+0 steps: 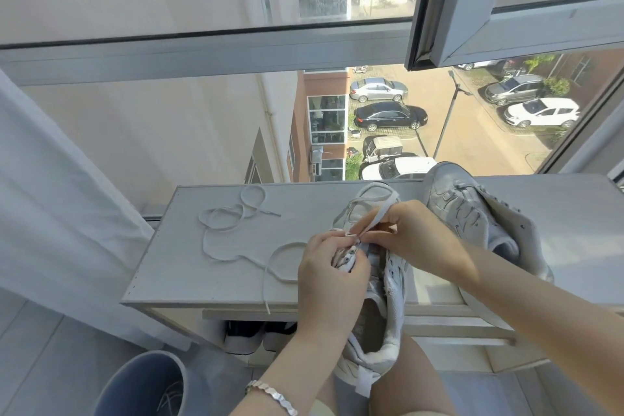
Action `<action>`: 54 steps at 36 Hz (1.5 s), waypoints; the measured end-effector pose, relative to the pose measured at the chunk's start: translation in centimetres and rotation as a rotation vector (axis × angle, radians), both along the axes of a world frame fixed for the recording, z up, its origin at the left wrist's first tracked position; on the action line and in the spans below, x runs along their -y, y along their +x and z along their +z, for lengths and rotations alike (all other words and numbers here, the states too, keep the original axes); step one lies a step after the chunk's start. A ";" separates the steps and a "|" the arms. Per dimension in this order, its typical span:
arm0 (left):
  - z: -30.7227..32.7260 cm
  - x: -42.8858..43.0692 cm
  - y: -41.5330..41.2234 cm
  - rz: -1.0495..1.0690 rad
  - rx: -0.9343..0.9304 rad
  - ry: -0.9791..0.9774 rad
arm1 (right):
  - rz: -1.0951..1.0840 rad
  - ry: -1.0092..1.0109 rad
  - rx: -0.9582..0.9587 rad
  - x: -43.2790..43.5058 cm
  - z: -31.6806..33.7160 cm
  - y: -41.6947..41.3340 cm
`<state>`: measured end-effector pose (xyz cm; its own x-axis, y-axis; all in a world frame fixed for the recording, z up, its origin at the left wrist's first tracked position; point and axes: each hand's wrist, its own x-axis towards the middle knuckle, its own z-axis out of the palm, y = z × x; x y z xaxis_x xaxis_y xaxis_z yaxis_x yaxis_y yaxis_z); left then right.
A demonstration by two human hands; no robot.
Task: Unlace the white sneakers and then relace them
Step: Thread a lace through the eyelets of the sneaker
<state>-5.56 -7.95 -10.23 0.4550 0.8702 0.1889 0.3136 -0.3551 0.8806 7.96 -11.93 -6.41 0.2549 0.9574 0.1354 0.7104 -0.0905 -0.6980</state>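
A white sneaker (pixel 388 321) lies lengthwise with its heel toward me and its toe on the white shelf top (pixel 189 267). My left hand (pixel 329 275) grips the sneaker's eyelet flap. My right hand (pixel 410 230) pinches a white lace (pixel 378 213) just above the eyelets, and a loop of that lace rises beyond the hands. A second white sneaker (pixel 472 223) lies at the right with its toe against the window. A loose white lace (pixel 236 240) curls across the shelf top to the left, one end hanging over the front edge.
A blue bin (pixel 145 385) stands at the lower left. Dark shoes (pixel 246 334) sit on the shelf below the top. A white curtain (pixel 50 196) hangs at the left. Behind the shelf is a window, with an open sash (pixel 506 3) at the upper right.
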 end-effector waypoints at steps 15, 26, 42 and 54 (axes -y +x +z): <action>-0.4 0.7 -0.3 -0.010 0.057 -0.038 | 0.022 -0.085 0.301 1.2 3.1 0.2; 0.2 0.4 -0.4 0.004 0.078 -0.091 | 0.416 -0.075 0.380 -1.4 1.7 1.8; 1.1 -1.3 -0.1 -0.018 -0.046 -0.167 | 0.069 -0.168 -0.067 -3.4 -0.6 0.4; 1.2 -3.1 0.2 0.242 0.028 -0.127 | 0.029 0.256 -0.578 -1.7 4.5 -4.7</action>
<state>-5.35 -4.80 -9.06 0.2269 0.9706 0.0807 0.3512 -0.1588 0.9227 3.28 -10.21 -1.86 0.3301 0.9205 0.2089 0.2119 0.1434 -0.9667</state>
